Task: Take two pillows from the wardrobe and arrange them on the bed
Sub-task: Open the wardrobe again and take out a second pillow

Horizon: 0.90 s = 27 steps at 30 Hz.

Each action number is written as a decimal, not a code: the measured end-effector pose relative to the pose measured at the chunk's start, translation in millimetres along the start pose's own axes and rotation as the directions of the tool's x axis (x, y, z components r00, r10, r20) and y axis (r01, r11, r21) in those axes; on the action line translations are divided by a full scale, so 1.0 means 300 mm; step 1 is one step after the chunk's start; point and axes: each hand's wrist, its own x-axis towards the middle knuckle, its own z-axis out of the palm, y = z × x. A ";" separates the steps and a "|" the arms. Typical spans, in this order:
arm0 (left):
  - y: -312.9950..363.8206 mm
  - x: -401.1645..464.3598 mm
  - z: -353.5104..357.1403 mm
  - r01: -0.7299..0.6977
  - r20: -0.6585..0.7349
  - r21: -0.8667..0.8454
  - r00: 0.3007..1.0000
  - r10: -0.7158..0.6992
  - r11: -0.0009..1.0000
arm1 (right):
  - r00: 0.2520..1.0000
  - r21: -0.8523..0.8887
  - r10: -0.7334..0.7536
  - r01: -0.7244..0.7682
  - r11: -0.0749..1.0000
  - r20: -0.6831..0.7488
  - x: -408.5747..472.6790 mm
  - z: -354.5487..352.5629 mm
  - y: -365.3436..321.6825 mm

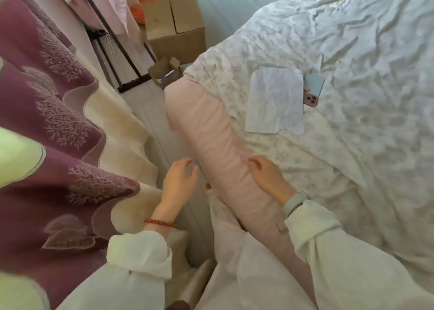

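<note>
I see my left hand hanging free, fingers spread and loosely curled, gripping nothing, just beside the left edge of the pink pillow but not touching it as far as I can tell. My right hand rests on the pillow's right edge where it meets the bed; its fingers are bent and press against the fabric, not wrapped around it. The pillow is long and plump, with a soft, faintly creased pink cover, lying along the near edge of the bed and stretching away from me. The bed's cover is pale, crumpled and faintly floral. On it, near the pillow's far end, lie a creased sheet of white paper and a phone, partly tucked under the paper's right edge. A red bead bracelet circles my left wrist and a pale band my right. To my left hangs a purple curtain with embroidered branches and a cream scalloped border. Cardboard boxes stand on the floor beyond the pillow.
</note>
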 end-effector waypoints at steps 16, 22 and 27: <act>0.098 1.301 -0.563 -0.053 0.035 0.028 0.998 0.052 0.998 | 0.999 0.047 0.003 -0.001 0.999 -0.042 1.079 0.019 -0.863; 0.085 1.849 -0.721 -0.199 0.143 0.054 0.971 0.190 0.978 | 0.970 0.107 0.127 -0.107 0.989 -0.207 1.506 0.077 -1.082; 0.156 2.288 -0.842 -0.360 0.245 0.121 0.914 0.323 0.925 | 0.921 0.199 0.246 -0.192 0.961 -0.303 1.791 0.084 -1.276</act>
